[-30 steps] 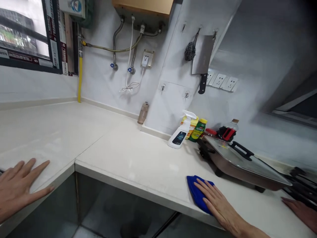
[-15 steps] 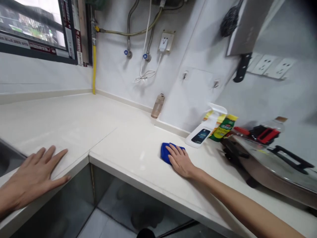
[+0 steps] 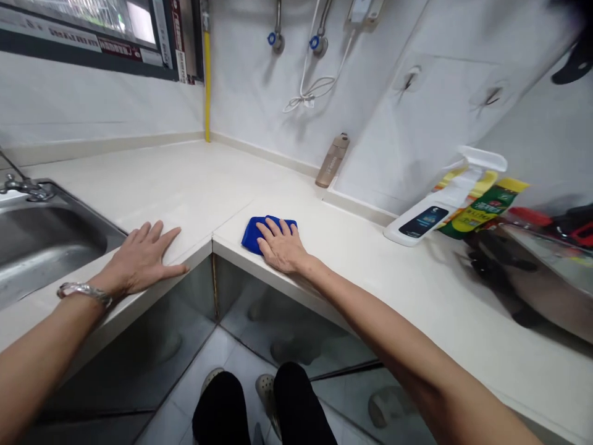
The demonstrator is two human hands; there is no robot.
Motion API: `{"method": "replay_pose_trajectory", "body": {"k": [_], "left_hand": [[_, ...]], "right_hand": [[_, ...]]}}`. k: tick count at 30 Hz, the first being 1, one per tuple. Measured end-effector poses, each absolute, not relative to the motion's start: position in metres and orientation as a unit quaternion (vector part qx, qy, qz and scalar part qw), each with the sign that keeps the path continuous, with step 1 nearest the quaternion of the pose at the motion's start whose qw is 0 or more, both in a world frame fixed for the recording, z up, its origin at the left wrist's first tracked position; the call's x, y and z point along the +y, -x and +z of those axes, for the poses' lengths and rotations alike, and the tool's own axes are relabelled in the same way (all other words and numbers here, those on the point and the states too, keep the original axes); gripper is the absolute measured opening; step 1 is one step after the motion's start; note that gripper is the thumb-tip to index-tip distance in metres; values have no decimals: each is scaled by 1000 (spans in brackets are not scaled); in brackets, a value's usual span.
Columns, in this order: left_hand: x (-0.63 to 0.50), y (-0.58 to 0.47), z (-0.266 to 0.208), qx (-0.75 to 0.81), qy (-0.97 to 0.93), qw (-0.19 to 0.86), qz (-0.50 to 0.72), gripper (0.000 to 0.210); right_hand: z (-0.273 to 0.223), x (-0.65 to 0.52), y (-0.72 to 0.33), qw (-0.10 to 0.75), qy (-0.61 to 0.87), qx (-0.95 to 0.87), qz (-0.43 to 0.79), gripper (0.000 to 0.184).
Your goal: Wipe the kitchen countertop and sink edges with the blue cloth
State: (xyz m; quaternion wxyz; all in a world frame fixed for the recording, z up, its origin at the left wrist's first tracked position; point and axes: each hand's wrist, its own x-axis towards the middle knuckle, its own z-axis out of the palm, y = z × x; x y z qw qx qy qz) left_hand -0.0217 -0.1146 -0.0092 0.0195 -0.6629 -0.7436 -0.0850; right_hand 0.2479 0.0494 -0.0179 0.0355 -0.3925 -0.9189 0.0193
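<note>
My right hand (image 3: 282, 246) is pressed down over a folded blue cloth (image 3: 251, 236) on the white countertop (image 3: 162, 179). Its fingers hold the cloth against the surface, close to the inner corner and the seam. The cloth sticks out past the fingertips and to the left; the part beneath the palm is hidden. My left hand (image 3: 146, 259) rests flat on the front edge of the counter by the sink, fingers spread and thumb out, with nothing in it. A silver bracelet (image 3: 86, 293) circles the left wrist.
A steel sink (image 3: 104, 232) with a tap (image 3: 28, 187) lies left. Against the wall stand a brown bottle (image 3: 332, 162), a white spray bottle (image 3: 419, 221) and a green-yellow packet (image 3: 484, 207). A large pan (image 3: 551, 278) occupies the right side. A yellow pipe (image 3: 207, 86) runs down the back corner.
My right hand has slid the blue cloth leftward, toward the counter's inner corner. The view has turned down, bringing the sink and my feet into sight. My left hand stays on the counter edge.
</note>
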Motion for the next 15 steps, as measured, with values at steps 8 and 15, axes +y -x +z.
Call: {"method": "replay_pose_trajectory", "body": {"k": [8, 15], "left_hand": [[-111, 29, -16, -712, 694, 71, -72, 77], [-95, 49, -21, -711, 692, 118, 30, 85]], "right_hand": [[-27, -21, -357, 63, 353, -932, -57, 60], [-45, -53, -455, 151, 363, -906, -155, 74]]}}
